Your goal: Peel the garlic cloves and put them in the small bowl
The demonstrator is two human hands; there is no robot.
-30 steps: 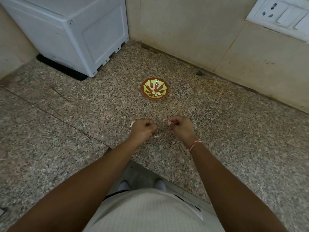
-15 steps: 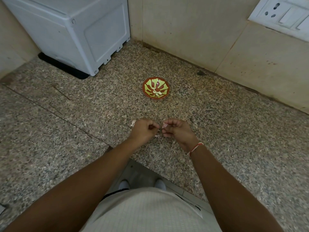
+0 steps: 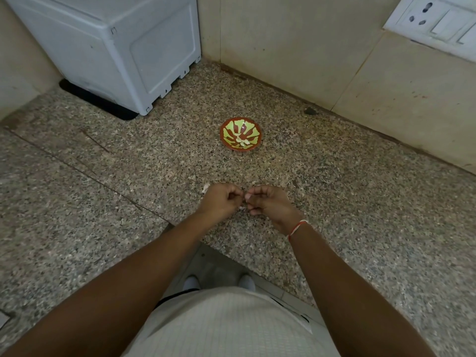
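On the head view I see my left hand (image 3: 223,199) and right hand (image 3: 265,202) meeting fingertip to fingertip, fingers curled, pinching a garlic clove (image 3: 245,201) that is mostly hidden. The small bowl (image 3: 241,134) sits beyond them on the granite counter (image 3: 360,202), with peeled cloves (image 3: 242,141) inside.

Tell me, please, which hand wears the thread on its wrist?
The right hand: a red and white thread circles its wrist. The left hand has a bare wrist.
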